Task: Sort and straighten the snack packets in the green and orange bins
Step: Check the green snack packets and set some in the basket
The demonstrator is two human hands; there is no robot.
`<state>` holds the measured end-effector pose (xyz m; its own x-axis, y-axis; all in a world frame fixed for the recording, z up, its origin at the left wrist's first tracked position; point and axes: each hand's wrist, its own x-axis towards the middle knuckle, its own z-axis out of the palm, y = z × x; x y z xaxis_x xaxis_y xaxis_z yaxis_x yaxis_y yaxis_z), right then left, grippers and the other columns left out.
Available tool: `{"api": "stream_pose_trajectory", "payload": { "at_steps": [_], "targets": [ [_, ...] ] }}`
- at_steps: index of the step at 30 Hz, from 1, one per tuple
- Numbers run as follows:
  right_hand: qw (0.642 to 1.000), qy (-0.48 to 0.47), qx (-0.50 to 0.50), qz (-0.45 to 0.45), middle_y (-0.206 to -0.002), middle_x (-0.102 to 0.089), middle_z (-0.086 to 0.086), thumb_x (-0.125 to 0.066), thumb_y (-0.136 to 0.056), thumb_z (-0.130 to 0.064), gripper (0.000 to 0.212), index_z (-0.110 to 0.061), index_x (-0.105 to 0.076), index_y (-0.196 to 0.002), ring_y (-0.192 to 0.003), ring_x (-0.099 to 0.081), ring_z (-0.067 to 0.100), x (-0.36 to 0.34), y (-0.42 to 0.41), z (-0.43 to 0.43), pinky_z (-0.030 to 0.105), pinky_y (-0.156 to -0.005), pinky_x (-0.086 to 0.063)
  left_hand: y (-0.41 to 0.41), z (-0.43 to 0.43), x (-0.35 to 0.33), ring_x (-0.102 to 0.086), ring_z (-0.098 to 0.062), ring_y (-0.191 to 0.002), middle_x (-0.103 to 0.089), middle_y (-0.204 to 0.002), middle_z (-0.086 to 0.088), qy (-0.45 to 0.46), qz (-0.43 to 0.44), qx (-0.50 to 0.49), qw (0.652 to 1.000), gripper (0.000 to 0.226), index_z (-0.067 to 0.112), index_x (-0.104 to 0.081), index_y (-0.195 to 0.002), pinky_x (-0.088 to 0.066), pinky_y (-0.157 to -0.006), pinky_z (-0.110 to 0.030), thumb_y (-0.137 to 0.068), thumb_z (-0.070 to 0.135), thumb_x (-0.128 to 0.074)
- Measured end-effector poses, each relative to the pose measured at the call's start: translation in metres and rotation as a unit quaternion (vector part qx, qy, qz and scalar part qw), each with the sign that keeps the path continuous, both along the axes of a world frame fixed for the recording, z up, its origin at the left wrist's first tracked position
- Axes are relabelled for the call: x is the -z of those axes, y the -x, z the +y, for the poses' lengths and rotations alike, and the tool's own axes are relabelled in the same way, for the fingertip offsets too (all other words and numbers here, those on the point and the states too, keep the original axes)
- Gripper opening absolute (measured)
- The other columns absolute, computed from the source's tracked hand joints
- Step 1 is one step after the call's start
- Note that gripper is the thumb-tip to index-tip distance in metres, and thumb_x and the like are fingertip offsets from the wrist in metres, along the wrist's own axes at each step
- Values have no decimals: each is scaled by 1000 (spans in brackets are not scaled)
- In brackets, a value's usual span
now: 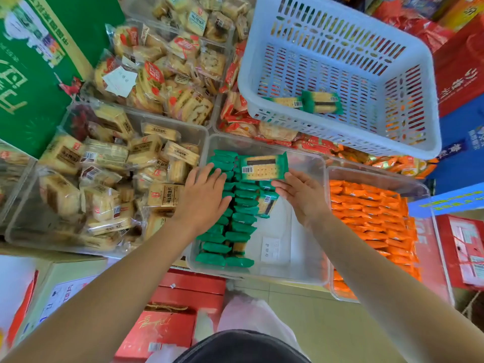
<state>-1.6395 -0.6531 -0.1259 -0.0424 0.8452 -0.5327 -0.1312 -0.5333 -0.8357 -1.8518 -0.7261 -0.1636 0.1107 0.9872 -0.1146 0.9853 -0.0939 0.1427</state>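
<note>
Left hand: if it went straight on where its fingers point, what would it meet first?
Probably the green packets at the row's far end, just beyond the left hand, then the clear bin's far wall; depth is unclear.

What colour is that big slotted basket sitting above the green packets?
The basket is white, faintly bluish; clearest in the head view.

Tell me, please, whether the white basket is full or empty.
Nearly empty: the basket holds only two green packets, and the rest of its slotted floor is bare.
</note>
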Motion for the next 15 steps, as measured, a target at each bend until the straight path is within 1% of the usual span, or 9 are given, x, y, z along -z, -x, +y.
{"api": "stream_pose_trajectory", "payload": {
  "at_steps": [1,2,3,5,7,9,10,12,15],
  "targets": [
    [1000,11,-2,11,-85,-75,7,-52,-99,-6,10,-12,-60,-96,-75,-71,14,-2,2,-3,27,-80,-58,-2,-5,-1,-28,-25,-142,-45,-148,-8,-25,-89,-36,995,65,8,-31,-150,-22,-114,-42,-100,49,-18],
    [1000,18,-11,19,-86,-74,8,-53,-98,-6,9,-11,-60,-96,-76,-72,15,-3,5,-6,27,-79,-59,-5,-9,-3,-37,-25,-136,-50,-143,-7,-34,-193,-83,977,63,8,-31,-150,-29,-109,-41,-101,47,-24],
    [999,23,-23,25,-86,-75,8,-53,-98,-6,9,-11,-60,-95,-77,-72,16,-4,7,-9,26,-77,-59,-9,-13,-7,-43,-24,-130,-53,-139,-7,-28,-291,-132,947,61,8,-31,-150,-36,-106,-41,-102,45,-32],
    [998,31,-43,33,-84,-75,7,-53,-98,-6,9,-11,-61,-95,-76,-72,17,-6,13,-16,24,-69,-58,-16,-19,-15,-55,-17,-114,-59,-129,-3,-12,-417,-195,887,61,8,-32,-149,-47,-95,-34,-100,42,-46],
    [997,26,-63,30,-81,-75,6,-51,-99,-6,12,-11,-62,-96,-71,-72,14,-9,17,-23,21,-62,-55,-19,-24,-23,-62,-10,-93,-63,-111,2,-5,-510,-244,825,56,10,-38,-143,-51,-79,-23,-97,33,-57],
    [996,12,-86,22,-84,-75,5,-49,-100,-9,13,-12,-62,-99,-70,-71,13,-11,20,-30,22,-62,-54,-16,-29,-28,-66,-12,-82,-65,-100,-2,-10,-572,-272,774,48,13,-43,-134,-53,-74,-25,-93,25,-65],
    [995,7,-97,20,-88,-76,6,-48,-102,-14,14,-13,-62,-102,-72,-71,13,-12,22,-34,23,-64,-55,-13,-32,-29,-68,-13,-80,-66,-98,-6,-6,-588,-273,761,44,17,-44,-128,-54,-73,-27,-91,23,-67],
    [993,3,-117,13,-97,-75,9,-47,-102,-27,21,-15,-62,-109,-77,-71,16,-15,25,-41,25,-69,-56,-7,-41,-32,-68,-8,-74,-68,-96,-8,16,-622,-266,736,40,23,-43,-119,-53,-66,-24,-89,17,-70],
    [988,-27,-149,-19,-101,-73,8,-52,-99,-32,20,-16,-64,-102,-82,-68,17,-18,27,-52,25,-71,-54,0,-56,-37,-68,-6,-69,-70,-89,-5,52,-679,-256,686,31,25,-47,-108,-50,-59,-19,-89,14,-69]
  ]
}}
